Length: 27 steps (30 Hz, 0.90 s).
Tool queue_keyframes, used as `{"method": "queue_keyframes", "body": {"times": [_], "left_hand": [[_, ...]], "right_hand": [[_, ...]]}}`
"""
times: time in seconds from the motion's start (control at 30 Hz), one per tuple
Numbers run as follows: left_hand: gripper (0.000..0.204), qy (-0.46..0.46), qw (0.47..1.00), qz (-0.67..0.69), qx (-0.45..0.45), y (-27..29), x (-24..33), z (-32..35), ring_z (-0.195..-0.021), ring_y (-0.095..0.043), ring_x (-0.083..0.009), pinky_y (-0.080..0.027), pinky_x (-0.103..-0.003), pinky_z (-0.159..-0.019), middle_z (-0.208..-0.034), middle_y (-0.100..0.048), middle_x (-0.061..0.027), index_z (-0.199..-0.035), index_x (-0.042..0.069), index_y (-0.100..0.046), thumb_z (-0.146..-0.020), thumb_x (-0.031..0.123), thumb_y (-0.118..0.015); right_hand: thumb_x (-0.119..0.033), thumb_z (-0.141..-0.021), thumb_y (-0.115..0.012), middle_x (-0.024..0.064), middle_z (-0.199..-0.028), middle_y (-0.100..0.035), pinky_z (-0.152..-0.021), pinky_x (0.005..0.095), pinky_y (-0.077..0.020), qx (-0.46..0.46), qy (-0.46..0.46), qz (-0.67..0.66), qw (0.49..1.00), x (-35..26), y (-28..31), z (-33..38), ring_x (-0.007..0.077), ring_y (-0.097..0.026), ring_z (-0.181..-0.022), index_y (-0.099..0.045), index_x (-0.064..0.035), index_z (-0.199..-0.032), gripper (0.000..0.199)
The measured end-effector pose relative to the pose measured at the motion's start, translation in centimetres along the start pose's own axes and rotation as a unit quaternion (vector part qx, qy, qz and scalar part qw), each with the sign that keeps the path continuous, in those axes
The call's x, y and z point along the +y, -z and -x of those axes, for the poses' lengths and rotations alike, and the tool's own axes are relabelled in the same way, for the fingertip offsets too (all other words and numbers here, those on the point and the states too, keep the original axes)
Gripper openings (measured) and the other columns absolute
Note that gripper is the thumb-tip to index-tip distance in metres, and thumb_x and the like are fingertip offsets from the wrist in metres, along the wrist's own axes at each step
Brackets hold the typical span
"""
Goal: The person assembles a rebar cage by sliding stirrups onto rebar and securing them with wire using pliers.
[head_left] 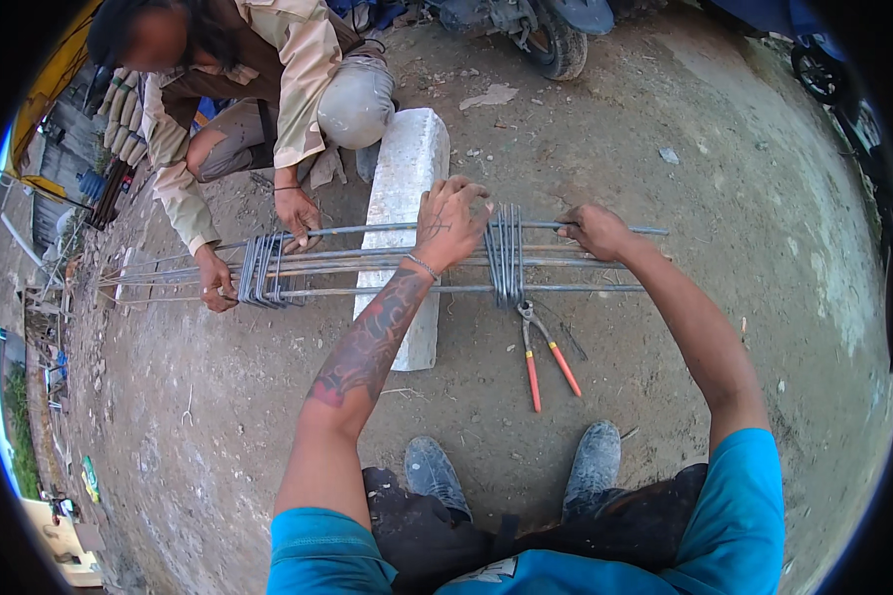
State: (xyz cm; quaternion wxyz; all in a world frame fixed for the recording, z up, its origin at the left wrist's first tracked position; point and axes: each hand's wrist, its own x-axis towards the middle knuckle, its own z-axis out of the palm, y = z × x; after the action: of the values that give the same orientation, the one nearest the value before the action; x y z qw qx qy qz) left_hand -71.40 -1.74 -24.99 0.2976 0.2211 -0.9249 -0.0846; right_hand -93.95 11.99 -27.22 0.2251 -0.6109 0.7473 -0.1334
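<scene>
Several long steel bars (pixel 595 263) lie side by side across a pale concrete block (pixel 400 332). A bunch of bent steel stirrups (pixel 506 258) encircles the bars right of the block, and a second stirrup bunch (pixel 261 270) sits farther left. My left hand (pixel 450 220) is over the far bar, its bent fingers apart beside the right bunch; no object shows in them. Close to the bars' right end, my right hand (pixel 597 233) is closed on the far bar. Pincers (pixel 546 352) with red and yellow handles lie on the ground just below the right bunch.
A co-worker crouches at the far left, one hand (pixel 296 212) on the far bar and the other hand (pixel 215 280) at the left stirrups. My boots (pixel 592 464) stand on the dirt ground (pixel 724 238). A motorbike wheel (pixel 556 45) is at the back.
</scene>
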Motion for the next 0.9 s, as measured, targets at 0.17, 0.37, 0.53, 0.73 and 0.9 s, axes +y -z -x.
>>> {"method": "queue_keyframes", "body": {"times": [0.17, 0.37, 0.53, 0.73, 0.9], "left_hand": [[0.033, 0.127, 0.957, 0.094, -0.242, -4.7, -3.1, -3.8, -0.085, -0.06, -0.0357, -0.045, -0.043, -0.074, -0.09, -0.064, -0.0196, -0.091, 0.004, -0.066, -0.086, 0.034, -0.055], [0.033, 0.146, 0.933, 0.138, -0.298, -6.1, -3.4, -4.7, -0.091, -0.06, -0.0369, -0.046, -0.042, -0.08, -0.094, -0.065, -0.0204, -0.092, 0.004, -0.068, -0.086, 0.033, -0.056], [0.035, 0.138, 0.93, 0.205, -0.273, -6.0, -3.1, -4.1, -0.076, -0.061, -0.0347, -0.046, -0.041, -0.071, -0.082, -0.064, -0.0214, -0.09, 0.0, -0.067, -0.085, 0.033, -0.058], [0.04, 0.204, 0.902, 0.26, -0.277, -5.8, -3.2, -4.2, -0.069, -0.052, -0.0169, -0.043, -0.034, -0.066, -0.071, -0.059, -0.014, -0.09, -0.006, -0.063, -0.089, 0.033, -0.055], [0.042, 0.136, 0.941, 0.18, -0.253, -6.1, -2.9, -3.7, -0.069, -0.056, -0.0287, -0.043, -0.039, -0.067, -0.074, -0.061, -0.019, -0.083, -0.007, -0.061, -0.09, 0.034, -0.053]], "right_hand": [[-0.027, -0.088, -0.056, 0.0205, -0.098, -0.062, -0.08, 0.045, -0.0461, 0.05, 0.03, 0.047, 0.997, -0.7, -0.7, 0.1, 0.0376, -0.059, -0.094, -0.065, -0.0066, -0.105, 0.028], [-0.028, -0.089, -0.055, 0.021, -0.097, -0.062, -0.079, 0.0456, -0.0464, 0.024, -0.003, 0.036, 0.999, -0.1, -0.7, 0.5, 0.0377, -0.059, -0.093, -0.065, -0.0065, -0.1, 0.026], [-0.029, -0.089, -0.055, 0.0215, -0.092, -0.062, -0.079, 0.0454, -0.0465, 0.043, 0.009, 0.025, 0.999, -0.7, -0.3, 0.6, 0.0377, -0.059, -0.092, -0.064, -0.0036, -0.098, 0.028], [-0.029, -0.088, -0.056, 0.022, -0.089, -0.062, -0.078, 0.0457, -0.0458, 0.044, 0.043, -0.002, 0.998, -1.0, -0.1, 0.3, 0.038, -0.059, -0.09, -0.064, -0.0019, -0.097, 0.029], [-0.031, -0.087, -0.057, 0.0217, -0.088, -0.062, -0.077, 0.0456, -0.0454, 0.045, 0.038, 0.021, 0.998, -0.9, -0.5, 0.0, 0.0376, -0.059, -0.088, -0.065, -0.0027, -0.097, 0.031]]}}
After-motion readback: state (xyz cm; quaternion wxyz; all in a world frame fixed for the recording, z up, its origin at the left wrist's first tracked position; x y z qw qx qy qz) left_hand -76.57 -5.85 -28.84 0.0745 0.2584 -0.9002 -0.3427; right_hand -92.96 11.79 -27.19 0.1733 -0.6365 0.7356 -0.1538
